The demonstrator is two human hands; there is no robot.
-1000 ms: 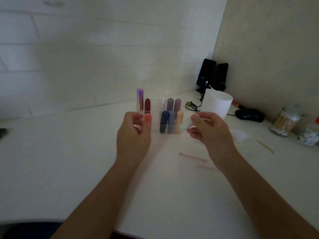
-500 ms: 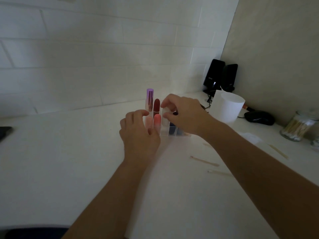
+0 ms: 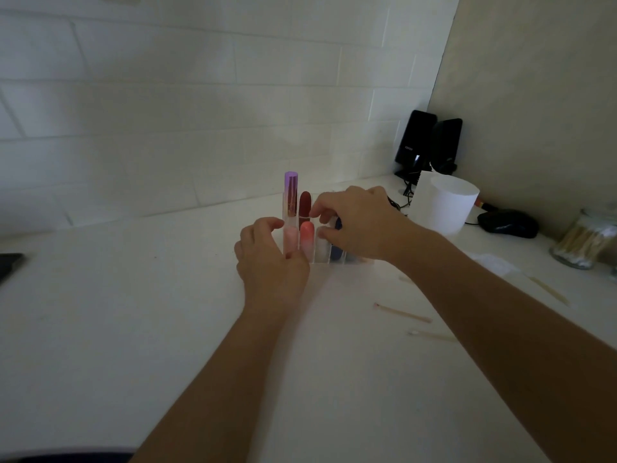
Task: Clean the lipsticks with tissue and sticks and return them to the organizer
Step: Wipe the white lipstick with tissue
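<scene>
Just beyond the middle of the white table (image 3: 133, 329) stands the clear organizer (image 3: 354, 261), near the tiled wall, with lipsticks upright in its compartments. The left hand (image 3: 272, 262) is curled round the organizer's left end and grips it, thumb against the front and index finger bent over the top corner. The right hand (image 3: 362, 225) reaches across from the right and pinches the top of a white lipstick (image 3: 322, 251) between thumb and index finger. That tube stands upright in the front row, just beside a coral lipstick (image 3: 307, 240). Left of the coral one, partly behind the left thumb, is a pale pink lipstick (image 3: 290, 238). In the back row a tall purple lipstick (image 3: 291, 195) and a dark red lipstick (image 3: 304, 203) stand side by side. A dark blue lipstick (image 3: 336, 252) shows under the right hand, which hides the rest of the row.

To the right, two wooden sticks (image 3: 404, 312) lie flat on the table near the right forearm, a third (image 3: 549, 289) farther off, and a crumpled tissue (image 3: 494, 265) between them and a glass jar of cotton swabs (image 3: 582, 243). A white cup (image 3: 444, 205), a black mouse (image 3: 507, 222) and two black speakers (image 3: 415, 138) fill the corner.
</scene>
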